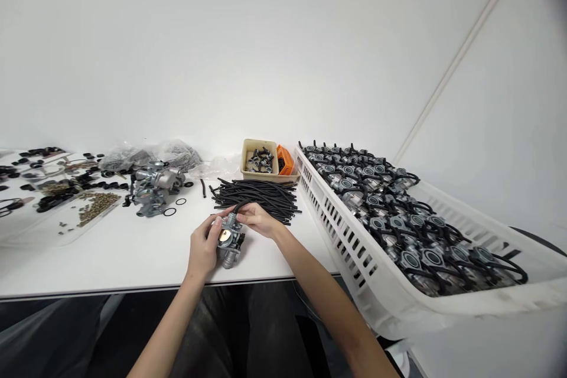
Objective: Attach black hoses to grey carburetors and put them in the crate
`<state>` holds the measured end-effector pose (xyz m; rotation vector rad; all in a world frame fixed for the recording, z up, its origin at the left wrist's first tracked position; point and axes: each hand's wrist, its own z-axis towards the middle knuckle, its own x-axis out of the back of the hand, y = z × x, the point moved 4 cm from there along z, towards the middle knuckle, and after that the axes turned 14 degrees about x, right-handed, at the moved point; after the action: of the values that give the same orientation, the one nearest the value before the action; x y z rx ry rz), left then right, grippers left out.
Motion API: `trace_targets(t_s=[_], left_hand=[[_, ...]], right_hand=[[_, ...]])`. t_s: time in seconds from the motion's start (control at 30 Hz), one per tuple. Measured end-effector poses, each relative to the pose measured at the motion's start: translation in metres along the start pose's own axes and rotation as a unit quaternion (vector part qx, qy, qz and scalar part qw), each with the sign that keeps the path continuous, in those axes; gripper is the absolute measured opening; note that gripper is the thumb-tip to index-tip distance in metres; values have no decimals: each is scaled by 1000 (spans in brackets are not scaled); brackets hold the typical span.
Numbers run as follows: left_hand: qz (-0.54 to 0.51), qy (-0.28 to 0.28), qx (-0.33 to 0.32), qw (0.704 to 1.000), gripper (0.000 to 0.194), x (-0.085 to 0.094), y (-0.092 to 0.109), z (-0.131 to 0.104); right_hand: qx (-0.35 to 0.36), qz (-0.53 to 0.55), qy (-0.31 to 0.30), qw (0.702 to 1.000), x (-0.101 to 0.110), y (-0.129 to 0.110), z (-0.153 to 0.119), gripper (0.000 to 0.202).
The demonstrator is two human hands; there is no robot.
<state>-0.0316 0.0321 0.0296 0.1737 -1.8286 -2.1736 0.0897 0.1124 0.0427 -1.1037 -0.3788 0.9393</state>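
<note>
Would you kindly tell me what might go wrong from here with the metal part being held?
The metal part, in the left hand, is near the front edge of the table; a slip might drop it. The black hose could be poorly seated, as the right hand partly hides its joint. The loose hose pile lies close by and might get knocked.

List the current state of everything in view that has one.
Left hand: gripping the carburetor.
Right hand: at the black hose, grip unclear.
Carburetor: held, hose at its top, seating unclear.
Loose hoses: heaped on the table.
White crate: open, mostly filled with carburetors.
Beige tray: open, holding small parts.
Orange basket: tilted.
</note>
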Motion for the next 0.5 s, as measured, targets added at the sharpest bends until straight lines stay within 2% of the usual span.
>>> trace_targets(t_s=[0.23,0.5], left_hand=[[4,-2,-1,1000,48,0,-2,1],[34,10,-17,999,47,-1,0,-1]], right_hand=[[24,-65,45,997,4,2,1,52],[32,-54,53,997,-1,-5,2,50]])
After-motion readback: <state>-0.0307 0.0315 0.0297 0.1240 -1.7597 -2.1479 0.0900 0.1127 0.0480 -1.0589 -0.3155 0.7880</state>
